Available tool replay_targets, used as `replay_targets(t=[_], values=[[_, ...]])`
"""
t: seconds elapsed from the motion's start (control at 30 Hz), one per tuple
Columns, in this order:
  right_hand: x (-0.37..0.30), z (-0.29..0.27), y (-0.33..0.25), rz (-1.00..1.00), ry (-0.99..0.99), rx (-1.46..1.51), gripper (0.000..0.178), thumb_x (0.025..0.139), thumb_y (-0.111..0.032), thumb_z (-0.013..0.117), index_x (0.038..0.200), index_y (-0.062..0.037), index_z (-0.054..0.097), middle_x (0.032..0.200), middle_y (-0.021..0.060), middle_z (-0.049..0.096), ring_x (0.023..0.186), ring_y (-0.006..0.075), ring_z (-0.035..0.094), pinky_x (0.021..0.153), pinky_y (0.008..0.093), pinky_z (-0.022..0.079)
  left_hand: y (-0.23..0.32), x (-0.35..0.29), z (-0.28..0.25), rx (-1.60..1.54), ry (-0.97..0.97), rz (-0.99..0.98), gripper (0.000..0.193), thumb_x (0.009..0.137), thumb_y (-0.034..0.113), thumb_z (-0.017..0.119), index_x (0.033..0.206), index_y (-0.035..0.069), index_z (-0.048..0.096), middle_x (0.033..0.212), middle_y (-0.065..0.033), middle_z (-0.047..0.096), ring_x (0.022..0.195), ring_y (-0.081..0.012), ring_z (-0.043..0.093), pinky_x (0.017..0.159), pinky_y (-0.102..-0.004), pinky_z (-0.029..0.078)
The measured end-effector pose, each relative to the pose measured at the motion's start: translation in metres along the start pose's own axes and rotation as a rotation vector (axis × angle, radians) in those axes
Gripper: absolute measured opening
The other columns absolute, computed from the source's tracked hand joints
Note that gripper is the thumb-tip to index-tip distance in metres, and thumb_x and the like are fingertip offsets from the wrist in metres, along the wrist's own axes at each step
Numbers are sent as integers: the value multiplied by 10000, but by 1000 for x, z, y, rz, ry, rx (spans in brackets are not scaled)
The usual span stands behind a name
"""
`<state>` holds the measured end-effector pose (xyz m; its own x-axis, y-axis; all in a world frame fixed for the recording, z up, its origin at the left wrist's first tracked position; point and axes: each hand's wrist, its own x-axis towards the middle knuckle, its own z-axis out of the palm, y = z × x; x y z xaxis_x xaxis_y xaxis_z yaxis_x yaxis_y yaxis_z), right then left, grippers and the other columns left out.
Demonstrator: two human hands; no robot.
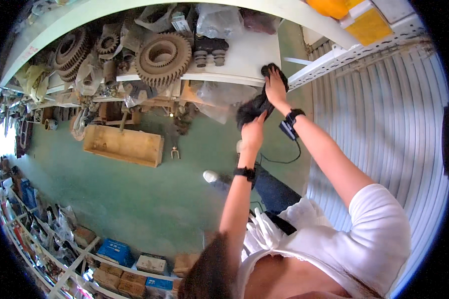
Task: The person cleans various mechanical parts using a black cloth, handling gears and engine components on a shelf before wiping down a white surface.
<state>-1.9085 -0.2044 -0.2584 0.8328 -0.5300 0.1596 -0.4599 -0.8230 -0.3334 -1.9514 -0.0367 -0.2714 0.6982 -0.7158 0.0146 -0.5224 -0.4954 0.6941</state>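
Observation:
A black, fuzzy cloth [257, 105] is bunched between my two hands at the right front corner of a white shelf [252, 62]. My right hand [276, 90] holds its upper end against the shelf's edge, fingers bent over the fabric. Lower and to the left, my left hand [253, 134] grips the hanging end, its fingertips partly hidden in the dark folds. Left of the cloth on the shelf lie small ribbed metal parts [209, 58] and a large dusty gear [163, 59]. A clear plastic bag [219, 97] sits just below the shelf edge.
More gears [71, 54] and bagged parts fill the shelf's left side. A wooden tray [122, 144] and a forked metal part [175, 152] are lower left of the shelf. Corrugated metal sheeting [379, 119] stands at right. Racks with boxes [115, 250] line the lower left.

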Motion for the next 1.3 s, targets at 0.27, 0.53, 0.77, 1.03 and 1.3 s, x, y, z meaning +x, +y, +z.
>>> replay_targets(t=[0.27,0.53,0.77,1.03,1.3], values=[[-105,2,-67,154,-293,413,488,892,-395,268,983,42,465,979,260,510,898,387,494,774,425,395,-46,-100,-43,-67,-206,-329,396,790,99,450,1180,155,408,872,-168,584,786,-347,552,685,-442,434],[-132,-41,-170,109,-419,930,540,880,-426,333,1129,42,438,1129,181,490,1055,270,446,896,300,321,-67,-132,-127,-73,-24,-365,372,687,200,634,991,64,468,904,-141,586,842,-328,553,694,-403,439],[-124,-115,-162,31,-464,850,476,897,-350,350,1180,30,399,1174,125,468,1089,192,412,923,275,294,-54,-101,-145,134,185,-236,329,752,241,544,1004,30,538,973,-213,536,863,-363,524,729,-419,425],[-135,-165,-98,0,-163,1045,524,897,-400,296,1186,28,387,1186,180,444,1097,278,410,936,327,284,11,-40,-92,-421,-18,-312,334,820,191,451,1090,-1,487,1017,-214,519,942,-293,503,807,-332,394],[-128,-194,-4,479,-47,1086,746,841,-536,320,1214,110,296,1278,214,313,1200,269,287,987,307,208,90,17,-43,-948,416,-83,360,884,163,355,1179,-39,395,1139,-141,476,1034,-207,450,890,-287,333]])
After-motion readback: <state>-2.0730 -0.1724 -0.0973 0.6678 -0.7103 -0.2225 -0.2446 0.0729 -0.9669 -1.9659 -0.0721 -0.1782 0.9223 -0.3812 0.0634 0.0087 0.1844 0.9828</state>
